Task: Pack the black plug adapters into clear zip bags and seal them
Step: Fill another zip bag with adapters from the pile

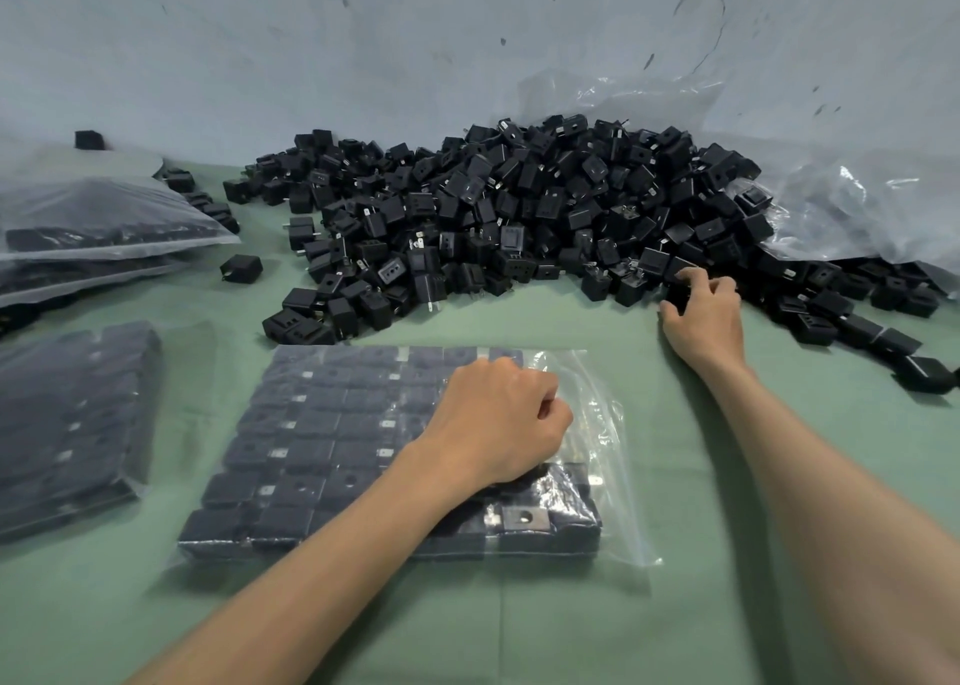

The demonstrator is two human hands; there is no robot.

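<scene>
Here, a zip bag (322, 455) is pinned on the green tabletop (571, 315) while a plug adapter (678, 292) is gripped at the pile.

The bag, lying flat and packed with rows of black adapters, is pressed by the left hand (498, 419), whose curled fingers are pinched on the clear film near its unfilled right side; the right hand (704, 315) is curled round one adapter at the near edge of the loose pile of plug adapters (519, 206), heaped against the wall beside a crumpled plastic sheet (857, 201). Filled bags (72, 424) are laid at the left.
</scene>
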